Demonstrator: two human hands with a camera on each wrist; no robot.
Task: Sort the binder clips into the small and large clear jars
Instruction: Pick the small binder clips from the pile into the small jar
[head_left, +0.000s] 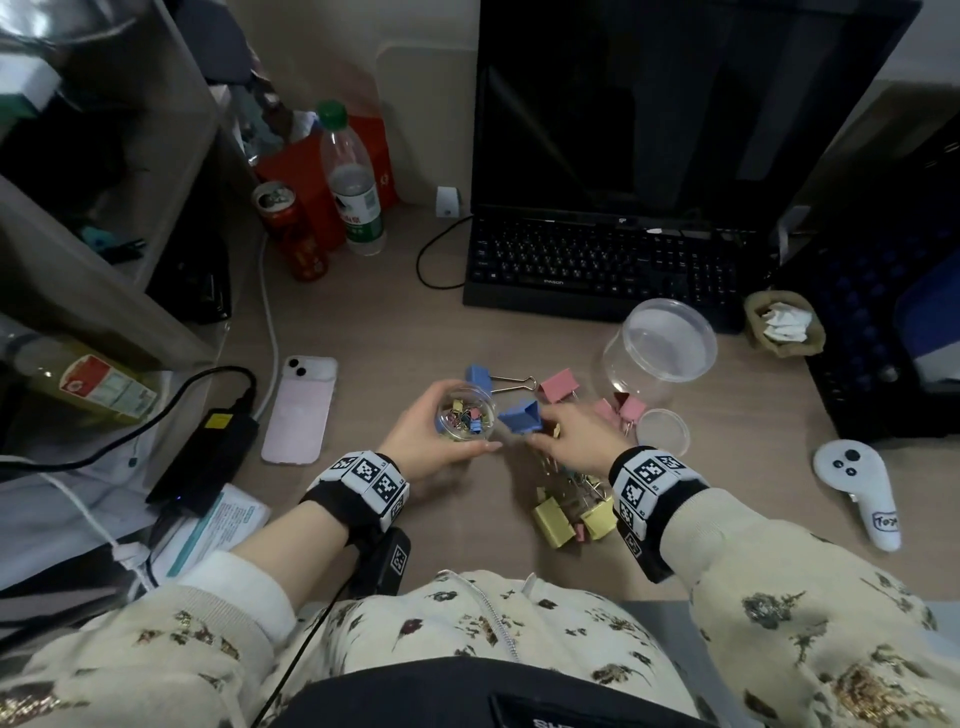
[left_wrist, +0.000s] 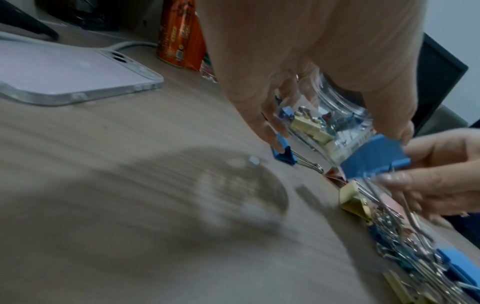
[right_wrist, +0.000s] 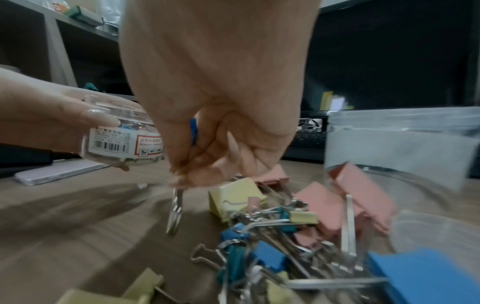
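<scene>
Left hand (head_left: 434, 434) gripped the small clear jar (head_left: 465, 413), part-filled with little clips, lifted off the desk (head_left: 395, 332). Beside it, my right hand (head_left: 576, 436) pinched a large blue binder clip (head_left: 521, 415) by its wire handles. Loose clips (head_left: 571, 512) lay below my right wrist; the large clear jar (head_left: 660, 351) lay tipped further right.

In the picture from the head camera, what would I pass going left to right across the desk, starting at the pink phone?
Pink phone → small jar held by the left hand → blue clip pinched by the right hand → large jar lying on its side → white controller.
</scene>
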